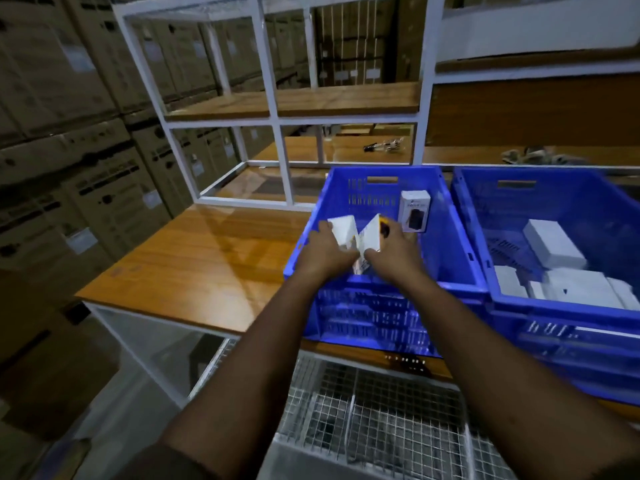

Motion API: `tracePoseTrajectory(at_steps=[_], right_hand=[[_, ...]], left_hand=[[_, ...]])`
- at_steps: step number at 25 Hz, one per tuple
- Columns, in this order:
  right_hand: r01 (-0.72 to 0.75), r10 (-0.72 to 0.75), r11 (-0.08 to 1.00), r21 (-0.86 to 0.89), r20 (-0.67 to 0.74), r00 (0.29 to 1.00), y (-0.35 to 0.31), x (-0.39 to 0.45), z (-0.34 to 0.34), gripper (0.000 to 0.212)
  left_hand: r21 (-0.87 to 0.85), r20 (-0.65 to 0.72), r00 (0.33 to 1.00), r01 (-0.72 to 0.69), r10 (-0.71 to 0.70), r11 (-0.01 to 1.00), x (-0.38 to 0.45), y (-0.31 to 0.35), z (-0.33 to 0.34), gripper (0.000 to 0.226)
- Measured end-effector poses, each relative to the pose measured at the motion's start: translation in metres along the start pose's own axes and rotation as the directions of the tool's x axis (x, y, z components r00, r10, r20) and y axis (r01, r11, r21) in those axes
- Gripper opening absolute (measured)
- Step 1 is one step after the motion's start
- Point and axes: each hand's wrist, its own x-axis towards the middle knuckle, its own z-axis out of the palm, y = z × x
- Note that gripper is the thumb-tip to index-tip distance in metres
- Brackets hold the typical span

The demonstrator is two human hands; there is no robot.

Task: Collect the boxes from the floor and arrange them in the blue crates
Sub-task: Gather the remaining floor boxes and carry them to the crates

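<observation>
Two blue crates stand side by side on a wooden table (194,258), their near walls toward the viewer. The left crate (446,244) is the one being worked over; the right crate (481,237) touches it along one side.

Both forearms reach in over the near rim of the left crate. Left hand (323,252): fingers curled round a white box (344,230), gripping it along its left edge, box tilted. Right hand (394,251): thumb and fingers wrapped round a second white box (372,237) that shows a yellow patch at its far corner; also tilted, leaning the opposite way. The two boxes meet at their lower ends, forming a V above the crate's near-left portion. Whether either box rests on the crate floor cannot be told; the hands cover that part.

One more box (414,211), white with a dark product picture, stands upright against the far wall of the left crate, just beyond the right hand.

Right crate: several plain white boxes (554,249) lie loose in its near half, some stacked, edges blurred.

Surroundings: white metal shelving (273,98) with wooden boards on the far side of the table; stacked brown cartons (69,133) to the left; a wire mesh rack (377,410) below the table's near edge.
</observation>
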Motion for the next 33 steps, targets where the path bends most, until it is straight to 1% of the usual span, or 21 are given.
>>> tracePoseTrajectory(at_steps=[2,4,5,6,7,8,9,10,11,12,13,14,16,18,20,23,26,27,29,31,33], right_hand=[[-0.041,0.052,0.988,-0.148,0.068,0.996,-0.006,0.004,0.007,0.077],[-0.096,0.138,0.965,-0.243,0.162,0.977,-0.014,0.012,0.011,0.074],[-0.113,0.171,0.958,-0.263,0.207,0.963,-0.020,0.014,0.011,0.071],[-0.097,0.169,0.956,-0.278,0.246,0.954,-0.022,0.017,0.012,0.062],[-0.059,0.153,0.948,-0.313,0.286,0.946,-0.027,0.016,0.012,0.043],[-0.008,0.139,0.933,-0.359,0.340,0.930,-0.029,0.015,0.012,0.024],[0.051,0.131,0.912,-0.406,0.407,0.904,-0.032,0.013,0.012,0.027],[0.108,0.127,0.888,-0.447,0.464,0.877,-0.036,0.011,0.012,0.031],[0.147,0.135,0.870,-0.470,0.515,0.847,-0.038,0.010,0.013,0.030],[0.167,0.135,0.861,-0.480,0.532,0.836,-0.036,0.013,0.014,0.029],[0.161,0.149,0.860,-0.484,0.540,0.828,-0.036,0.014,0.016,0.031],[0.156,0.165,0.858,-0.490,0.551,0.818,-0.036,0.014,0.016,0.032],[0.146,0.196,0.854,-0.499,0.569,0.798,-0.035,0.014,0.018,0.032],[0.160,0.195,0.848,-0.505,0.579,0.792,-0.035,0.015,0.019,0.035],[0.188,0.170,0.823,-0.535,0.550,0.818,-0.033,0.016,0.020,0.033],[0.152,0.160,0.816,-0.558,0.471,0.868,-0.028,0.019,0.024,0.033],[0.059,0.115,0.862,-0.503,0.308,0.945,-0.020,0.019,0.026,0.040],[0.054,0.071,0.879,-0.473,0.242,0.968,-0.018,0.018,0.027,0.041],[0.096,-0.045,0.900,-0.425,0.129,0.991,-0.017,0.016,0.028,0.042],[0.189,-0.184,0.896,-0.401,0.052,0.982,-0.015,0.012,0.029,0.042],[0.286,-0.316,0.888,-0.359,-0.027,0.948,-0.013,0.006,0.028,0.039]], left_hand=[[0.201,0.121,0.992,0.013,-0.038,0.980,0.014,-0.004,0.009,0.093],[0.268,0.188,0.979,0.028,-0.081,0.963,0.023,-0.006,0.012,0.097],[0.285,0.208,0.973,0.037,-0.100,0.958,0.026,-0.007,0.011,0.098],[0.298,0.238,0.964,0.041,-0.116,0.954,0.026,-0.006,0.008,0.099],[0.306,0.264,0.957,0.038,-0.123,0.951,0.028,-0.007,0.005,0.096],[0.315,0.297,0.948,0.013,-0.111,0.949,0.029,-0.007,0.003,0.088],[0.307,0.337,0.936,-0.006,-0.103,0.952,0.029,-0.006,0.002,0.073],[0.261,0.365,0.927,-0.017,-0.082,0.965,0.031,-0.008,0.002,0.058],[0.249,0.389,0.918,-0.027,-0.074,0.968,0.033,-0.009,0.003,0.047],[0.247,0.409,0.910,-0.038,-0.068,0.968,0.033,-0.010,0.002,0.043],[0.243,0.410,0.909,-0.029,-0.076,0.970,0.033,-0.010,0.002,0.041],[0.260,0.382,0.921,-0.027,-0.077,0.965,0.033,-0.009,0.003,0.040],[0.359,0.290,0.957,-0.101,-0.008,0.928,0.033,-0.008,0.001,0.032],[0.486,0.249,0.967,-0.177,0.059,0.856,0.035,-0.008,0.005,0.023],[0.504,0.197,0.977,-0.174,0.084,0.846,0.037,-0.010,0.005,0.025],[0.498,0.173,0.981,-0.163,0.086,0.852,0.040,-0.015,0.002,0.029],[0.464,0.093,0.990,-0.137,0.105,0.875,0.036,-0.017,0.004,0.025],[0.424,0.044,0.992,-0.122,0.114,0.897,0.034,-0.018,0.007,0.024],[0.309,-0.067,0.988,-0.109,0.136,0.945,0.026,-0.018,0.009,0.024],[0.212,-0.160,0.975,-0.115,0.151,0.970,0.021,-0.020,0.008,0.022],[0.147,-0.213,0.963,-0.134,0.164,0.980,0.013,-0.021,0.005,0.018]])
